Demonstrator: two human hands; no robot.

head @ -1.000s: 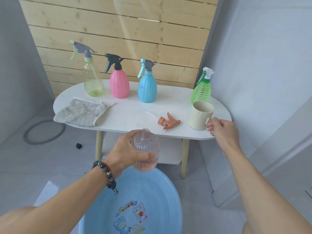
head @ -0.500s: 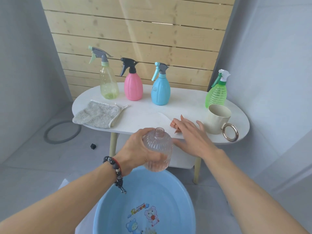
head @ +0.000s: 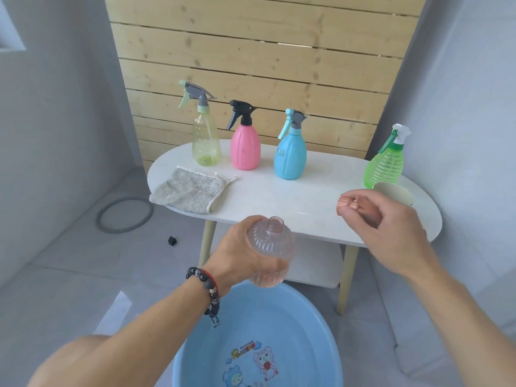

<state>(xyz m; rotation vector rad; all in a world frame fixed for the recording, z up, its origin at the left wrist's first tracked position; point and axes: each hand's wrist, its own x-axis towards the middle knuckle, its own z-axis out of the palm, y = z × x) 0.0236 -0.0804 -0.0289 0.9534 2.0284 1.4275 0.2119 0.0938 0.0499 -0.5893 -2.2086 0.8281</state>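
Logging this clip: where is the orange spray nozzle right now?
In the head view, the right hand holds the orange spray nozzle above the table, right side, beside the cream cup.

Four trigger-topped spray bottles stand across the middle of the frame on one white surface (head: 279,196): yellow-green (head: 206,143), pink (head: 245,149), blue (head: 289,160) and green (head: 386,166). There is also one open clear pink bottle (head: 272,247) at centre, one orange sprayer head (head: 350,203) and one cream cup (head: 396,192) at right, and one grey cloth (head: 190,191) at left. One blue basin (head: 307,331) sits at the bottom, with one grey ring (head: 97,217) and one black block (head: 172,241) at left on the floor.
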